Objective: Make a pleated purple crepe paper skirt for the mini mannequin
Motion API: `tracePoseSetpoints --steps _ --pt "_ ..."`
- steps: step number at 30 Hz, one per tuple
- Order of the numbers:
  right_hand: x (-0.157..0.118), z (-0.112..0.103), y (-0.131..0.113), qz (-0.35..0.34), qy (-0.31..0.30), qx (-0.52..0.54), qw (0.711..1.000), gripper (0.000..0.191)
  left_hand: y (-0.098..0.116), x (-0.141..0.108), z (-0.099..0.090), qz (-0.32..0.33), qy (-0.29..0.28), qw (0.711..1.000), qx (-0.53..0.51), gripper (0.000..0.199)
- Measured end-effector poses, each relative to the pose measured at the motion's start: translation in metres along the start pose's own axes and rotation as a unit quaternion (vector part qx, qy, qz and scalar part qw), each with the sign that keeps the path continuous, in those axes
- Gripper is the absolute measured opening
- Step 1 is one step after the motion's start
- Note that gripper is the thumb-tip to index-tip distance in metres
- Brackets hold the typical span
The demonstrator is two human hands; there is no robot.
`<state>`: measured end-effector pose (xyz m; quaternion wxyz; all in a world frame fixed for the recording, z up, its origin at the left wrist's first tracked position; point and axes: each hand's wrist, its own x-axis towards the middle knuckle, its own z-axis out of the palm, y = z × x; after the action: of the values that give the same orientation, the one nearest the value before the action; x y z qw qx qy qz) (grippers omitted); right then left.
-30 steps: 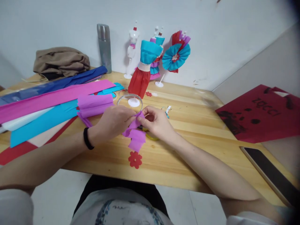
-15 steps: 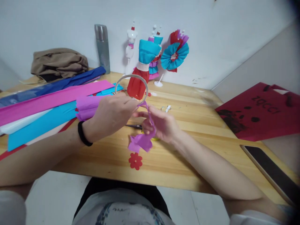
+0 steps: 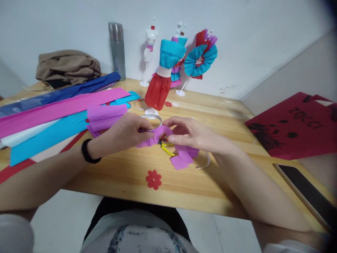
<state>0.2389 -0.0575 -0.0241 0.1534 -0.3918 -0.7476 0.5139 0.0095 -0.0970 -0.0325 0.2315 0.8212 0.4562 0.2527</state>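
Wrapping hoop (image 3: pixel 160 121) in purple strip (image 3: pixel 158 135), apparently; left hand (image 3: pixel 125 135) pinching both, right hand (image 3: pixel 195 133) spread beside hoop. Next likely needs tension.

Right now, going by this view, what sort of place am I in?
Probably an indoor craft space at a wooden table: there are long coloured sheets that look like paper, a small blue-and-red dress on a stand, and a purple strip in your left hand.
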Motion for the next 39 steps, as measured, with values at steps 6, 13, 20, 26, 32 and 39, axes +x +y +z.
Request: tracePoseSetpoints --steps 6,13,20,26,32,39 --pt "0.004 0.018 0.001 -0.038 0.175 -0.109 0.978 0.008 0.005 0.01 -0.001 -0.033 -0.053 0.996 -0.056 0.034" --pt "0.001 0.015 -0.002 -0.018 0.186 -0.084 0.979 0.015 0.015 0.028 -0.004 -0.04 -0.078 0.996 -0.02 0.034" --pt "0.004 0.016 0.001 -0.032 0.183 -0.133 0.973 0.013 0.009 0.027 0.004 -0.044 -0.067 0.997 -0.022 0.032" --pt "0.005 0.021 0.003 -0.058 0.206 -0.113 0.97 0.015 0.002 0.03 0.006 -0.023 -0.044 0.999 -0.018 0.028" --pt "0.004 0.024 0.005 -0.052 0.189 -0.076 0.978 0.019 0.0 0.029 0.006 -0.019 -0.041 0.999 -0.028 0.027" --pt "0.004 0.025 0.002 -0.017 0.144 0.009 0.989 0.017 0.001 0.028 0.006 -0.035 -0.046 0.997 -0.043 0.03"
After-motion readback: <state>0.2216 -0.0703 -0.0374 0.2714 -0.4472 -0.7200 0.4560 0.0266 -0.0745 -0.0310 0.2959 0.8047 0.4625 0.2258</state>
